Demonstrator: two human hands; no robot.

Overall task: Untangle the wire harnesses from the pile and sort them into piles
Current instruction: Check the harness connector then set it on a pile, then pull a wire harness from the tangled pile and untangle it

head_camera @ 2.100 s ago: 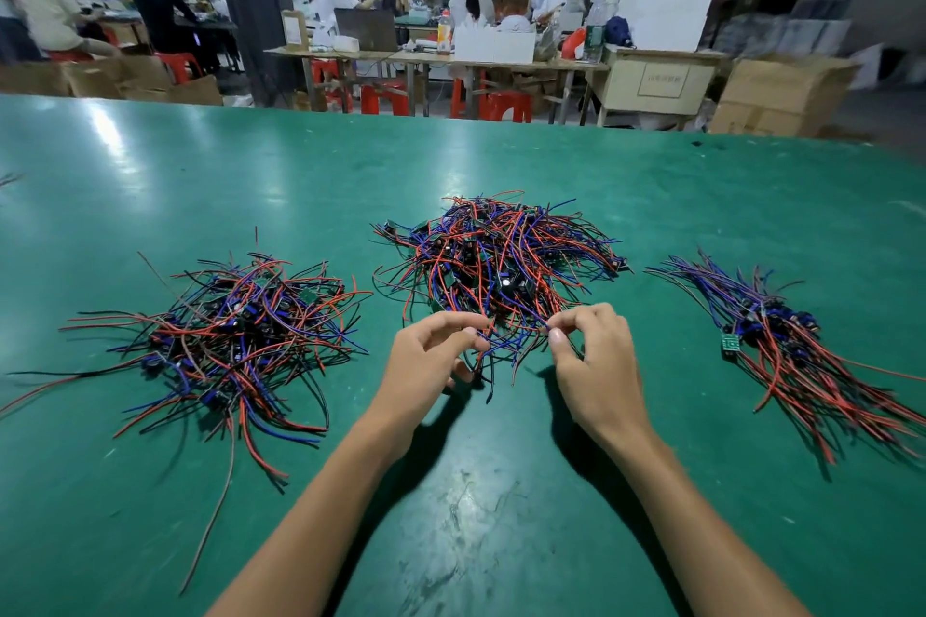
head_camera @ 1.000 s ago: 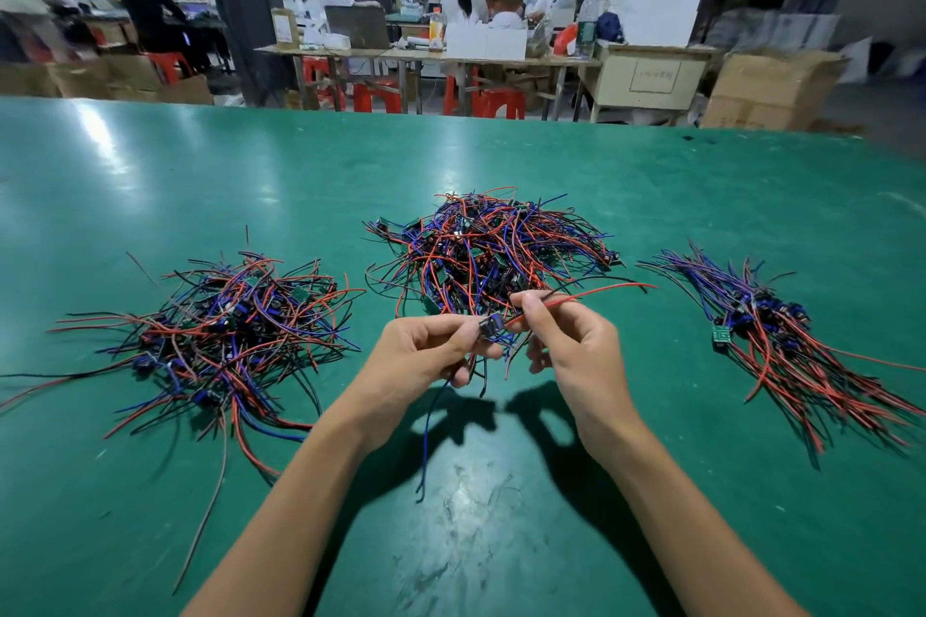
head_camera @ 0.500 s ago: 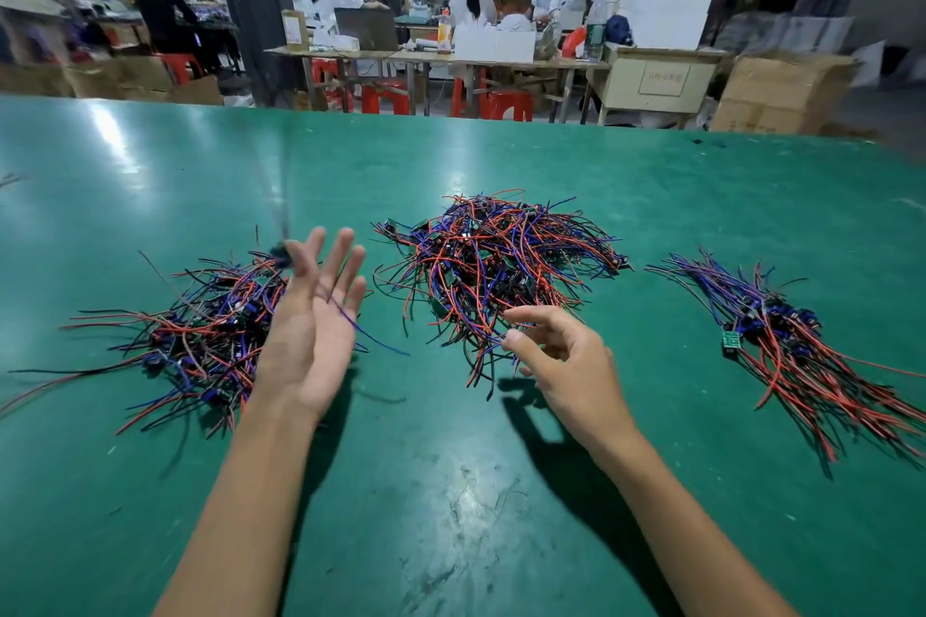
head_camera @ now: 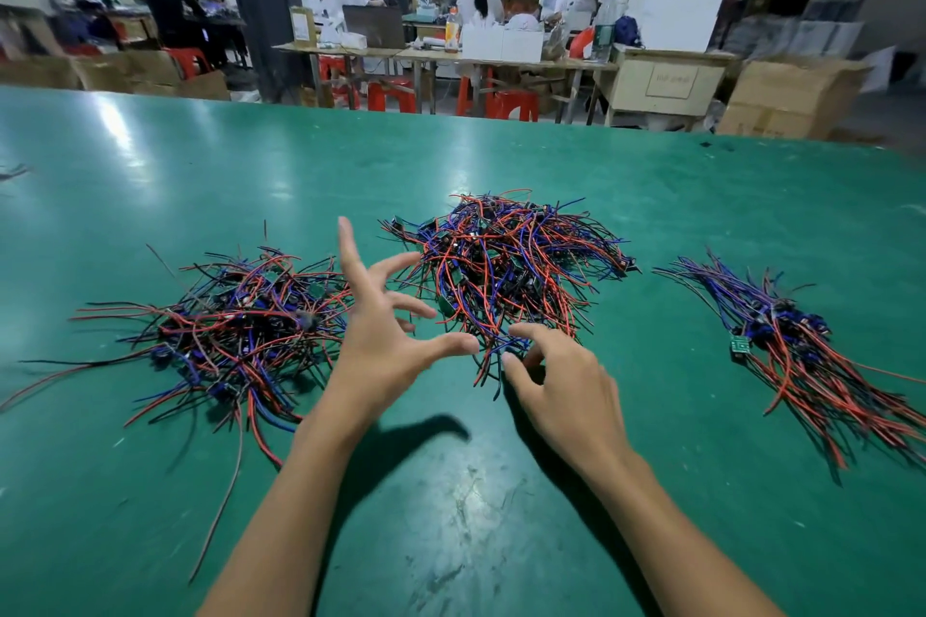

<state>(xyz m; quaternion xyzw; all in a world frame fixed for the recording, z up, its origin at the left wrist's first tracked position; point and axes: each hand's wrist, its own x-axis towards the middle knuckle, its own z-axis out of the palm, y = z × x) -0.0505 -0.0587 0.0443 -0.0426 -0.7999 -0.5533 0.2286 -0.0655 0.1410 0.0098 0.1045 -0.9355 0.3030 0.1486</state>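
Harnesses of red, blue and black wire lie in three heaps on the green table: a loose left pile, the tangled middle pile and a neater right pile well apart from it. Half a second ago the left hand hovered flat over the left pile's inner edge; it has since swung back toward the middle pile and now hangs between the two, fingers spread wide and holding nothing. The right hand has stayed at the middle pile's near edge, fingers loosely curled with thumb and forefinger apart; whether the fingertips touch a wire there cannot be told. The left pile's inner edge is hidden behind the left hand, and people at benches beyond the table are blurred.
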